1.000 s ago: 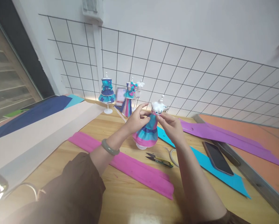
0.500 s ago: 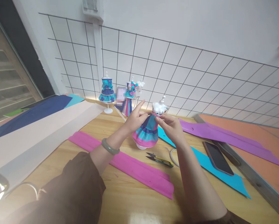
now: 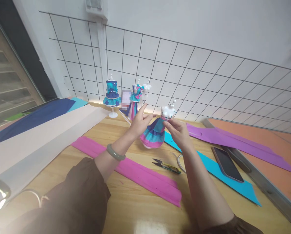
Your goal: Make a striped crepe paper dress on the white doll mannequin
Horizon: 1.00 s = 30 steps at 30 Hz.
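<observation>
A miniature dress form (image 3: 168,112) with a white top wears a tiered skirt (image 3: 153,135) in navy, turquoise and pink. It leans to the right. My right hand (image 3: 179,131) pinches it at the bodice, thumb on the near side. To its left, my left hand (image 3: 141,122) has its fingers apart, the thumb pointing toward the dress form and holding nothing. Whether the thumb touches the form I cannot tell. A green bangle (image 3: 115,152) circles my left wrist. Below the skirt lie yellow-handled thread snips (image 3: 167,165).
Behind stand dressed miniature forms (image 3: 111,94) against a wire grid (image 3: 170,68). A pink fabric strip (image 3: 140,175) crosses the wooden table. On the right are a turquoise strip (image 3: 213,170), a phone (image 3: 227,164), a purple strip (image 3: 233,143) and a tape roll (image 3: 181,162). Pale fabric (image 3: 48,139) spreads at left.
The dress form has tilted further, its top shifting right and its skirt hem rising slightly. My left hand has moved a little left, away from the bodice.
</observation>
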Available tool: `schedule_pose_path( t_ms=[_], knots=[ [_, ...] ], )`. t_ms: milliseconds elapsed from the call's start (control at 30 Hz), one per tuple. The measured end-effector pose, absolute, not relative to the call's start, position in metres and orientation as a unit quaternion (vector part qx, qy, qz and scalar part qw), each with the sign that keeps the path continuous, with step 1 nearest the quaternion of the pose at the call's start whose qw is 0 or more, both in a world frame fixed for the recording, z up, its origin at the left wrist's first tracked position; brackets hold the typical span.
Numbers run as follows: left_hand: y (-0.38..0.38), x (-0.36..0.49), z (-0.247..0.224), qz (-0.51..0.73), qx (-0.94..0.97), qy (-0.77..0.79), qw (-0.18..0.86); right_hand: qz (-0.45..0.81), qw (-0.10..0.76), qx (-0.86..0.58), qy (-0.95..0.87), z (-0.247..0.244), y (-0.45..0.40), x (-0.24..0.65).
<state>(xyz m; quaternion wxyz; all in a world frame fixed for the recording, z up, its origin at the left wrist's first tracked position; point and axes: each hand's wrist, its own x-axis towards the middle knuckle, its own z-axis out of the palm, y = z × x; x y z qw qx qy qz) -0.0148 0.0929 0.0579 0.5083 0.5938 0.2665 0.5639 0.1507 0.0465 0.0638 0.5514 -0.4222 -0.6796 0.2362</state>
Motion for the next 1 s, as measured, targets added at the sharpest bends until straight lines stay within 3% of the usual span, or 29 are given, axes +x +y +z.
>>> schedule_pose_path(
  t_ms=[567, 1000],
  knots=[
    [0.091, -0.014, 0.059, 0.532, 0.613, 0.270, 0.519, 0.254, 0.534, -0.436, -0.678, 0.061, 0.047, 0.145],
    [0.095, -0.008, 0.047, 0.528, 0.697, 0.232, 0.426, 0.213, 0.529, -0.436, -0.696, 0.058, 0.048, 0.143]
  ],
)
